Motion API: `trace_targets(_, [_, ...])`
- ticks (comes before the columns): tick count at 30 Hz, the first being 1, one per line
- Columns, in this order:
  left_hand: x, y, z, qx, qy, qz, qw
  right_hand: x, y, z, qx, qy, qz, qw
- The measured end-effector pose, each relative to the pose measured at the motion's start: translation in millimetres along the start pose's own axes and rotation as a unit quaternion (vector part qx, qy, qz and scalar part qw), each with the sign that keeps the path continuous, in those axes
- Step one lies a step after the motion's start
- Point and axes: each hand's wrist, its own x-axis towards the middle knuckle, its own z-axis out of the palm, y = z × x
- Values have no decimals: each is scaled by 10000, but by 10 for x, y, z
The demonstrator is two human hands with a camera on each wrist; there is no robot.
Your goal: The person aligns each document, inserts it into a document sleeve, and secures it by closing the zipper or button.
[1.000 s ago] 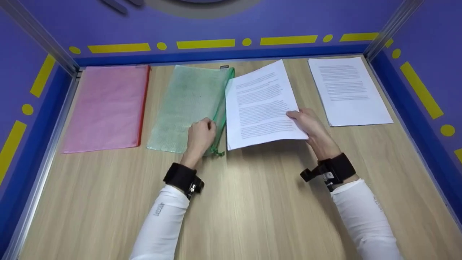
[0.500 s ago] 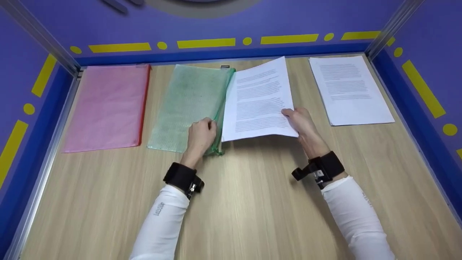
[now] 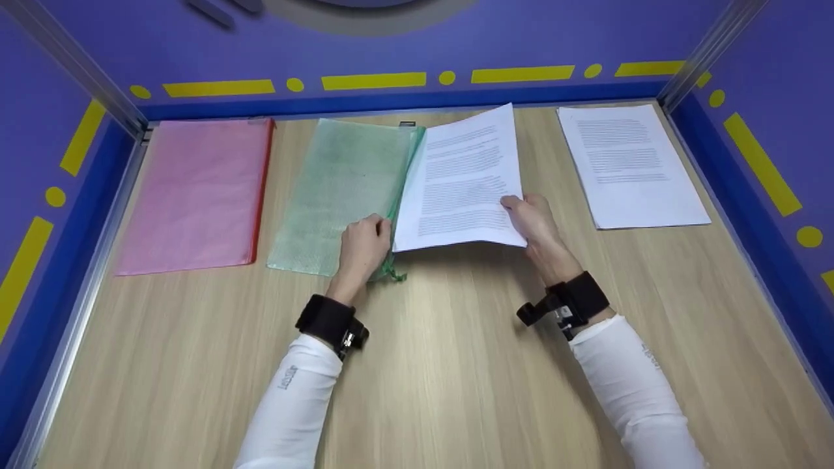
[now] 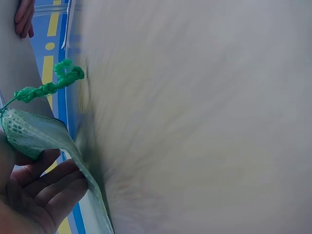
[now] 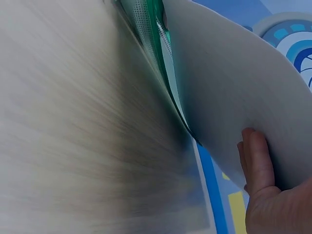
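My left hand [image 3: 363, 246] pinches the open right edge of a green mesh zipper pouch [image 3: 355, 176] lying on the table. In the left wrist view, the pouch edge [image 4: 41, 131] is lifted over the fingers [image 4: 61, 192], and a knotted green cord [image 4: 48, 87] hangs at its corner. My right hand [image 3: 537, 225] grips a printed paper stack [image 3: 462, 176] by its lower right edge, thumb on top and fingers beneath. The stack is bowed and tilted, its left edge at the pouch opening. From the right wrist, its underside [image 5: 229, 73] meets the green rim; how far inside it reaches is hidden.
A pink zipper pouch [image 3: 195, 195] with a red edge lies at the left of the wooden table [image 3: 443, 365]. Another printed paper stack [image 3: 632, 169] lies at the far right. Blue-purple walls [image 3: 391, 45] enclose the back and sides.
My right hand has carried the paper stack leftward, so its left edge now sits closer to the pouch opening. The left hand has stayed in place on the pouch edge.
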Motion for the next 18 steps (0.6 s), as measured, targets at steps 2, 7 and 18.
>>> trace_targets(2, [4,4,10,38,16,-18,10000,-3,-12,12,-50,31,-11,10000])
trace_targets(7, [18,16,27,102,86,-79,9999,-20,-40,55,-180,192,-25,9997])
trace_targets(18, [1,69,31,110,200,-112,9997,-59,-79,151,-277,321,-126,9990])
